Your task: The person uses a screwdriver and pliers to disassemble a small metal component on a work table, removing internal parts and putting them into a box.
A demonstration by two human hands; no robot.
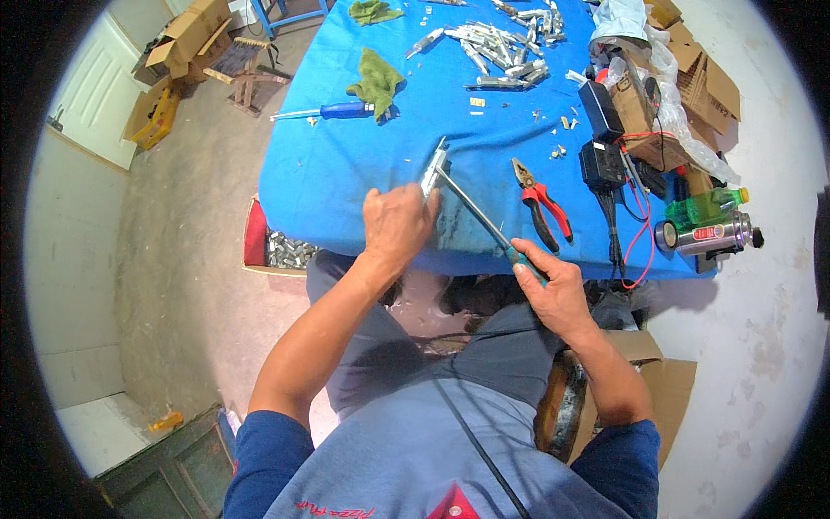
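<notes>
In my left hand (399, 223), closed over the near edge of the table, is a small white and silver metal part (433, 169) with a thin tip pointing away from me. My right hand (552, 285) grips the green handle of a screwdriver (478, 210). Its long shaft slants up to the left, and the tip meets the metal part. Right of the shaft lie pliers (542, 203) with red and black handles. Across the far side of the table several similar silver parts (501, 48) are heaped.
A blue cloth (337, 190) covers the table. A blue-handled screwdriver (333, 111) and green rags (377, 82) lie at the left. Black adapters (601, 164) with cables, a green bottle (705, 205) and a steel flask (713, 235) line the right. A box of metal pieces (290, 251) stands below left.
</notes>
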